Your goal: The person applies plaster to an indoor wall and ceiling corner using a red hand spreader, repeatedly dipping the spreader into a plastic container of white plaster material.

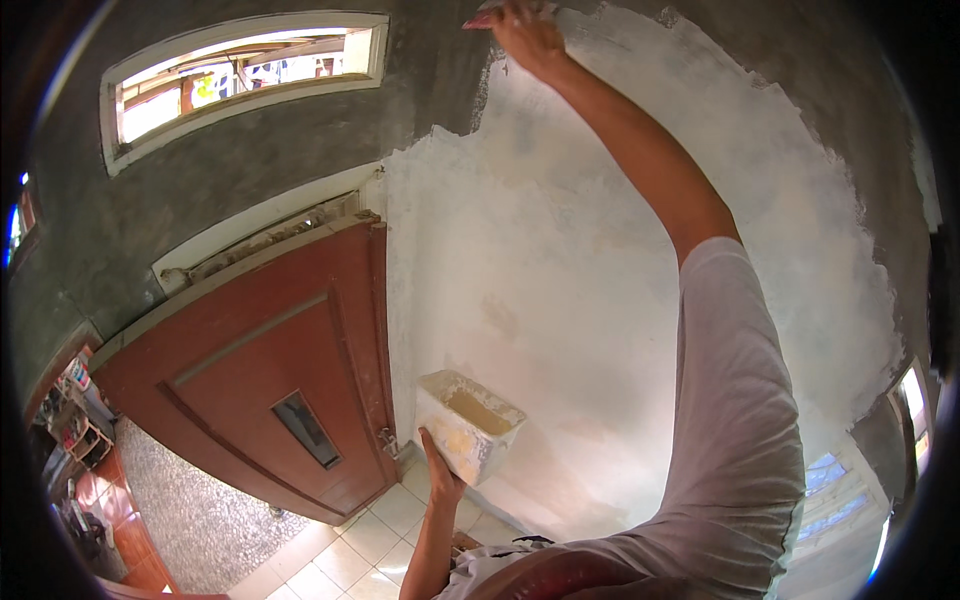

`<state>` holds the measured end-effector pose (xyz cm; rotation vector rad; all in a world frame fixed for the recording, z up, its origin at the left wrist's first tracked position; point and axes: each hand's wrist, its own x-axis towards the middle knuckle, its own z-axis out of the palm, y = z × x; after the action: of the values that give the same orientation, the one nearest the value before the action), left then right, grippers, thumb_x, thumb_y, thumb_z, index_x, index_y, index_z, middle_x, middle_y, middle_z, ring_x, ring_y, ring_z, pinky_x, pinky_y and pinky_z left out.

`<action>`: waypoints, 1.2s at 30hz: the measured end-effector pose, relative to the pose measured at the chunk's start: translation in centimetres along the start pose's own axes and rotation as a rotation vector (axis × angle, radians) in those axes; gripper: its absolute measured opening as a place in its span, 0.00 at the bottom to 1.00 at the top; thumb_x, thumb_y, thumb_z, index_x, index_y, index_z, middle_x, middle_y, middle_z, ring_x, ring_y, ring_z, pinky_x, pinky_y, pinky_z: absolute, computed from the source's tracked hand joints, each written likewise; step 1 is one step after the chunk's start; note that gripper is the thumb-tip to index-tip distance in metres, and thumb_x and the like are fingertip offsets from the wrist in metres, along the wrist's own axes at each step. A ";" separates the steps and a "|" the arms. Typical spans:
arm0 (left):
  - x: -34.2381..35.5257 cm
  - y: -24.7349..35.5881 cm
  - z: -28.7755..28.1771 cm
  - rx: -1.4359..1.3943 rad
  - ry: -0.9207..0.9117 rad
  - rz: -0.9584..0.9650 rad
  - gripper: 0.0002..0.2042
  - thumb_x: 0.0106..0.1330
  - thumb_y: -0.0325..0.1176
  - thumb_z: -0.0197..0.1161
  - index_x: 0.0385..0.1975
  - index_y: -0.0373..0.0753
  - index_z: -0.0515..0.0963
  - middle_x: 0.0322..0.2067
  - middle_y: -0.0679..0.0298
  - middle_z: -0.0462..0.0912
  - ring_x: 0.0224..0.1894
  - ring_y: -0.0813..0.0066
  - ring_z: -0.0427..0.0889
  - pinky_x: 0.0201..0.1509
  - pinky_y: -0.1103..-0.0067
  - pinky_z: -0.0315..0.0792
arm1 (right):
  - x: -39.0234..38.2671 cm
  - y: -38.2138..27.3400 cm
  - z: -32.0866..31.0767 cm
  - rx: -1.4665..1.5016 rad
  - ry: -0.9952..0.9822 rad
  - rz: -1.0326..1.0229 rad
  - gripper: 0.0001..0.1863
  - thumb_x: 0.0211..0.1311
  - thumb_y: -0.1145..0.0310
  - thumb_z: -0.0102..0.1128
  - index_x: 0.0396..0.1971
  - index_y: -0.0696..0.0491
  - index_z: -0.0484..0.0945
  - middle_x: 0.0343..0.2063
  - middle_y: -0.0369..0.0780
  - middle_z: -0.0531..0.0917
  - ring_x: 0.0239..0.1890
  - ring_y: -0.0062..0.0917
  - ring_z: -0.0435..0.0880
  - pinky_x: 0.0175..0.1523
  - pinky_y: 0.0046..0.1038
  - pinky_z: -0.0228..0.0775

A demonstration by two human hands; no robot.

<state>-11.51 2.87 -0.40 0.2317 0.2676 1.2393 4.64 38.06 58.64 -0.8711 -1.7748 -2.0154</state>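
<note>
My left hand [443,468] grips the lower side of a pale rectangular tub [462,440], thumb up along its wall. The tub's rim is crusted, and a beige paste [482,410] lies inside. Stretched high overhead, my right hand [530,38] holds a flat reddish scraper [484,18] against the wall; its far part is cut off by the picture's top edge. That hand is at the ragged upper border where a whitish coat [600,270] meets bare dark grey plaster [430,90].
A red-brown wooden door [260,370] stands left of the tub, with a white-framed opening [245,80] above it. Pale floor tiles [370,545] lie below. A shelf with various items [85,430] shows beyond the doorway. A louvred window [830,490] is at lower right.
</note>
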 end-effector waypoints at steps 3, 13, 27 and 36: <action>0.1 0.0 0.9 -0.025 0.012 0.003 0.37 0.73 0.67 0.43 0.71 0.43 0.60 0.63 0.62 0.74 0.62 0.63 0.76 0.65 0.66 0.74 | -2.4 -1.1 3.5 -0.256 -0.207 0.016 0.18 0.65 0.58 0.57 0.48 0.52 0.82 0.48 0.47 0.83 0.48 0.44 0.82 0.48 0.51 0.80; -1.7 0.3 0.2 0.020 0.075 -0.018 0.39 0.73 0.68 0.43 0.71 0.40 0.59 0.64 0.61 0.73 0.62 0.63 0.76 0.65 0.67 0.73 | -8.2 -14.8 -0.4 0.339 -0.688 -0.345 0.13 0.64 0.65 0.56 0.44 0.46 0.85 0.42 0.42 0.85 0.50 0.34 0.84 0.45 0.42 0.81; 0.3 -0.2 0.8 -0.001 0.014 -0.084 0.40 0.73 0.68 0.42 0.71 0.40 0.59 0.63 0.59 0.73 0.63 0.62 0.76 0.67 0.66 0.72 | -16.4 -12.4 0.3 0.007 -0.408 -0.609 0.14 0.58 0.64 0.60 0.43 0.49 0.85 0.39 0.49 0.84 0.46 0.45 0.84 0.47 0.51 0.78; -0.3 -0.8 1.0 0.003 -0.003 -0.082 0.39 0.72 0.68 0.44 0.70 0.40 0.61 0.61 0.59 0.75 0.62 0.62 0.77 0.66 0.65 0.72 | -1.0 1.8 0.2 -0.058 -0.113 0.027 0.12 0.65 0.66 0.56 0.44 0.52 0.81 0.38 0.39 0.86 0.37 0.31 0.85 0.38 0.33 0.80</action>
<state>-10.53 2.30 0.27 0.2236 0.2736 1.1574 6.52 37.80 59.42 -1.0395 -1.7607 -2.0469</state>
